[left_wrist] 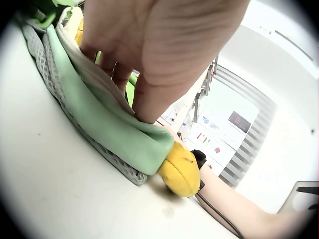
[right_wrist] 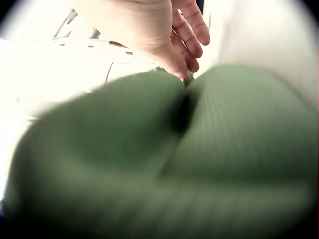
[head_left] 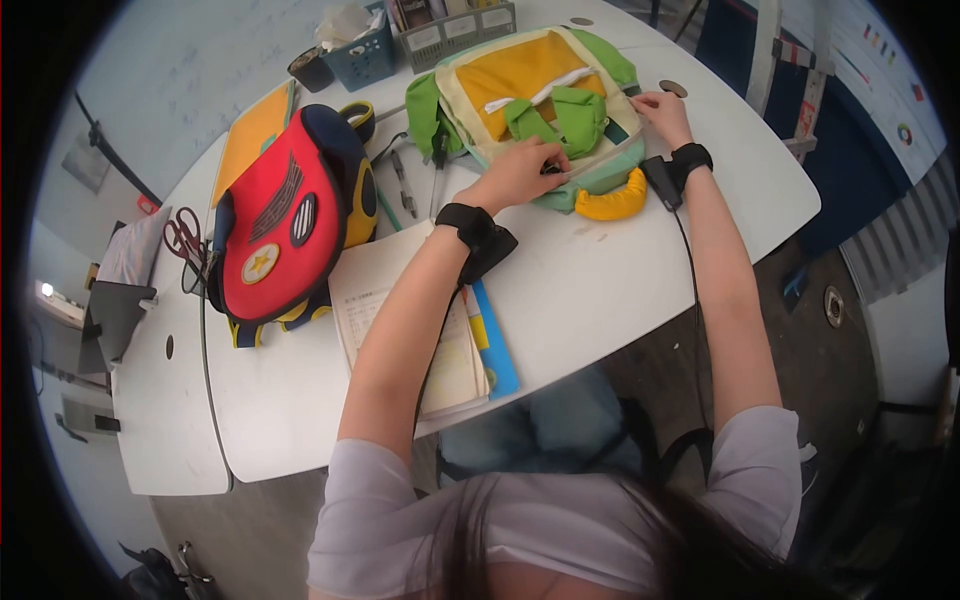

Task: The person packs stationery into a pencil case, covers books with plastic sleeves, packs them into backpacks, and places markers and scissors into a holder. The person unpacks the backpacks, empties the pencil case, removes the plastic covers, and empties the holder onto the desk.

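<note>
A green, cream and yellow backpack (head_left: 515, 75) lies flat on the white table, its padded yellow loop (head_left: 612, 198) toward the person. My left hand (head_left: 518, 177) grips its near edge, fingers bent over the zippered rim (left_wrist: 117, 89) and thumb against the pale green side (left_wrist: 99, 119). At the right corner, my right hand (head_left: 665, 115) pinches a small bit of the bag between thumb and forefinger, the other fingers loosely bent. Blurred green fabric (right_wrist: 114, 129) fills the lower right wrist view, and the pinched bit is mostly hidden by the fingertips.
A red and navy backpack (head_left: 280, 215) stands at left, near red-handled scissors (head_left: 183, 235). Papers (head_left: 375, 285) and a blue booklet (head_left: 497, 345) lie under the left forearm. Pens (head_left: 403, 185) lie between the bags. A blue basket (head_left: 362, 60) and grey bin (head_left: 460, 35) stand behind.
</note>
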The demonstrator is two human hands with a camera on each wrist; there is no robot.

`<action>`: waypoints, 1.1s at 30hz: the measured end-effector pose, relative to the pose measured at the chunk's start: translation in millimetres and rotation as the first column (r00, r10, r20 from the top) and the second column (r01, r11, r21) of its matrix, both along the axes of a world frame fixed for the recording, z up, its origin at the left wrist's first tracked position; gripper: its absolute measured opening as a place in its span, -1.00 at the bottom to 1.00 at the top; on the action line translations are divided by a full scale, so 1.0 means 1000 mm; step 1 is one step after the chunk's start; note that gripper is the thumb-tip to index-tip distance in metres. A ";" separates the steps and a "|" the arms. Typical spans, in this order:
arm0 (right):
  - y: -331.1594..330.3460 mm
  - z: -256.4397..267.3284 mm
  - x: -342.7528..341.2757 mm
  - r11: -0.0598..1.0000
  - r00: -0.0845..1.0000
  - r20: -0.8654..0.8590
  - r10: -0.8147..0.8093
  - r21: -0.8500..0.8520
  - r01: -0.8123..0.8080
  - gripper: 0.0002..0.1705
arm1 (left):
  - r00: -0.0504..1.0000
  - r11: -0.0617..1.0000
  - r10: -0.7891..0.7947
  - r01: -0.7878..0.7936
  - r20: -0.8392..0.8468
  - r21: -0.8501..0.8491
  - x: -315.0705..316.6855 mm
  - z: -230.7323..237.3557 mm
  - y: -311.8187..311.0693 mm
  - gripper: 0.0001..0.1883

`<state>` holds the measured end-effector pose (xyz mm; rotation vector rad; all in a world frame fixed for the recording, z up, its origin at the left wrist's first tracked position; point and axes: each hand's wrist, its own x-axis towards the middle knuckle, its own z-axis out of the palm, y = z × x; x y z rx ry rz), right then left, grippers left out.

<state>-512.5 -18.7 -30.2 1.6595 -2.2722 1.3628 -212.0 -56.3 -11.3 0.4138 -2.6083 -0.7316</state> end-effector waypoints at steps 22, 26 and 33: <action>0.071 0.083 0.090 0.744 0.849 -0.014 0.529 0.488 -0.456 -0.76 | 0.995 0.948 -0.031 -0.002 -0.098 -0.318 -0.005 0.011 0.018 -0.85; 0.064 0.080 0.115 0.714 0.807 0.078 0.586 0.420 -0.560 -0.76 | 0.988 0.968 0.023 -0.060 -0.152 -0.245 -0.008 0.027 0.036 -0.81; 0.060 0.073 0.110 0.727 0.761 0.070 0.645 0.252 -0.639 -0.72 | 0.991 0.987 0.125 -0.130 -0.052 -0.099 -0.005 0.025 0.029 -0.80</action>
